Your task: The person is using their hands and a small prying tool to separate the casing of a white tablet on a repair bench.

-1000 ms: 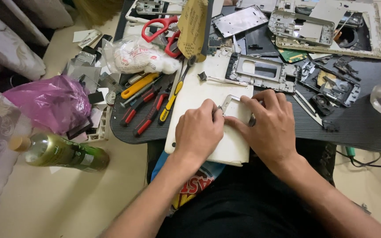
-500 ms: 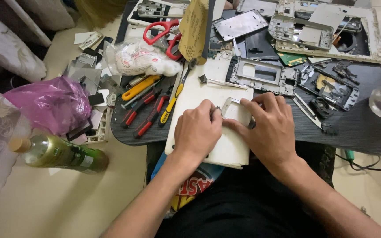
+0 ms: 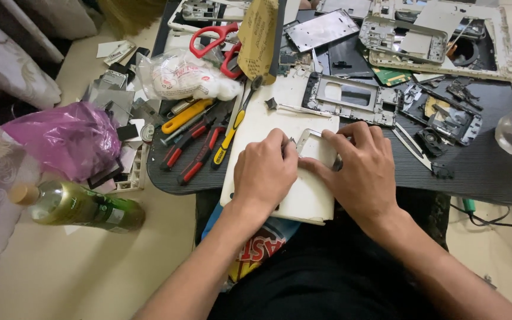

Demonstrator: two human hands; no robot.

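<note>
Both hands close together, palms down, knuckles up; left hand [image 3: 265, 172] fingers curled, right hand [image 3: 360, 169] fingertips seemingly pinching; forearms bare.

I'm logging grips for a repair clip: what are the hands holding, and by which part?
Both hands pinch a small pale frame-like part on the white board: left hand at its left edge, right hand at its right edge.
</note>
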